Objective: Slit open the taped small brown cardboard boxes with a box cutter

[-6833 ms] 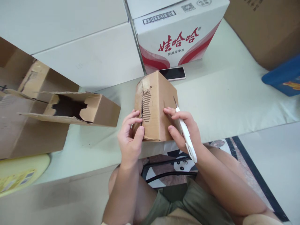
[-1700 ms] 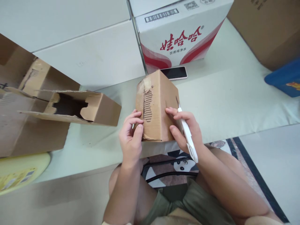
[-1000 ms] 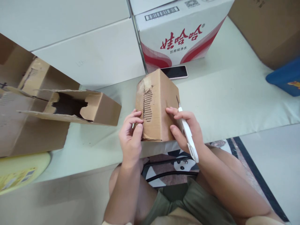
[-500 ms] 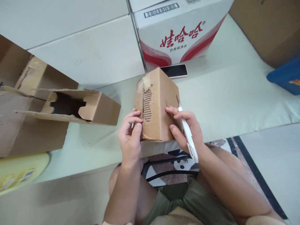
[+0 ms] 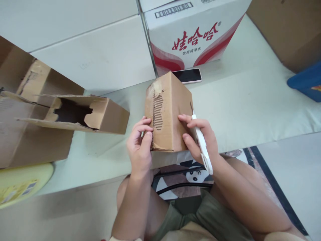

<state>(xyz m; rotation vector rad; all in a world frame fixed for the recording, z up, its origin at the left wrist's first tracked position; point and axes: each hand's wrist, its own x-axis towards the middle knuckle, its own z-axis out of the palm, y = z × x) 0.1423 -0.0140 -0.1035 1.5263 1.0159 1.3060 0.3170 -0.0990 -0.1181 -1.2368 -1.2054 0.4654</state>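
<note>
A small brown cardboard box (image 5: pixel 181 110) stands in front of me, its torn, ridged strip facing left. My left hand (image 5: pixel 140 142) grips the box's lower left edge, thumb and fingers curled at the seam. A white utility knife (image 5: pixel 202 145) lies within my right hand (image 5: pixel 202 137), its thin blade pointing away from me beside the box's right side. Fingertips and thumb of that hand also press on the box's right face. Where the knife's grip passes under the fingers, it is partly hidden.
An opened cardboard box (image 5: pixel 114 115) lies to the left by a larger carton (image 5: pixel 45 144). Behind are a phone (image 5: pixel 189 75) and a white-and-red carton (image 5: pixel 185 43). A blue container (image 5: pixel 306 82) is at right, a yellow basin (image 5: pixel 42 175) at the table's left edge.
</note>
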